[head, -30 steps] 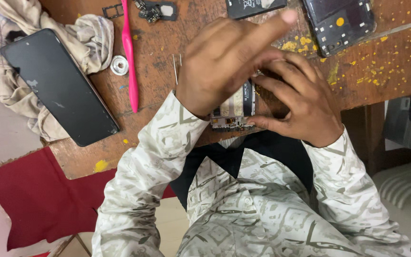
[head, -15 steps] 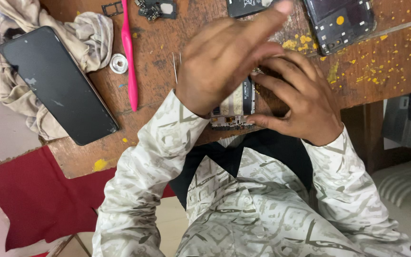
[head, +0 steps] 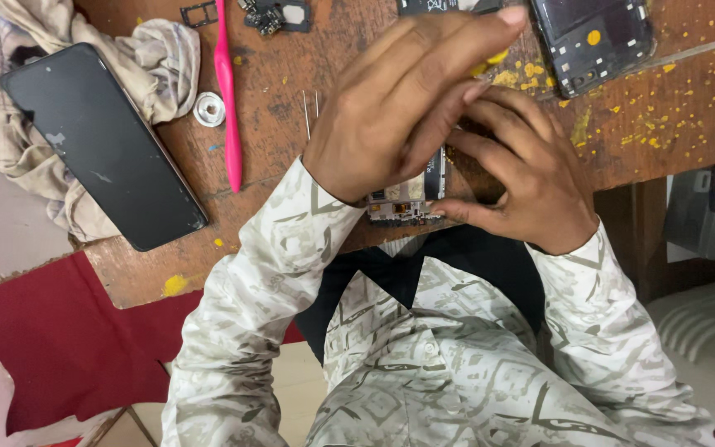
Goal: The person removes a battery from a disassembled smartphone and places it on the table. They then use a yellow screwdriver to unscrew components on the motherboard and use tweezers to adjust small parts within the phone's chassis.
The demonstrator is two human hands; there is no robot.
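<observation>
Wooden bench (head: 291, 157): both hands (head: 411, 99) (head: 523, 178) curl around opened phone (head: 407, 199) (mostly hidden).

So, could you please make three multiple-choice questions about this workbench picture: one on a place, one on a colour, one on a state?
1. Where does the black phone lie?
A. on the crumpled cloth at the table's left end
B. on the person's lap
C. under the right hand

2. What colour is the long thin tool lying on the wooden table?
A. green
B. pink
C. white

3. What state is the phone body between the hands in?
A. sealed in a box
B. opened, with inner parts showing
C. lit and showing a picture

Answers:
1. A: the phone rests across the cloth, far from both hands.
2. B: the tool is bright pink against the brown wood.
3. B: bare metal parts show at its lower edge, between the left hand and right hand.
</observation>
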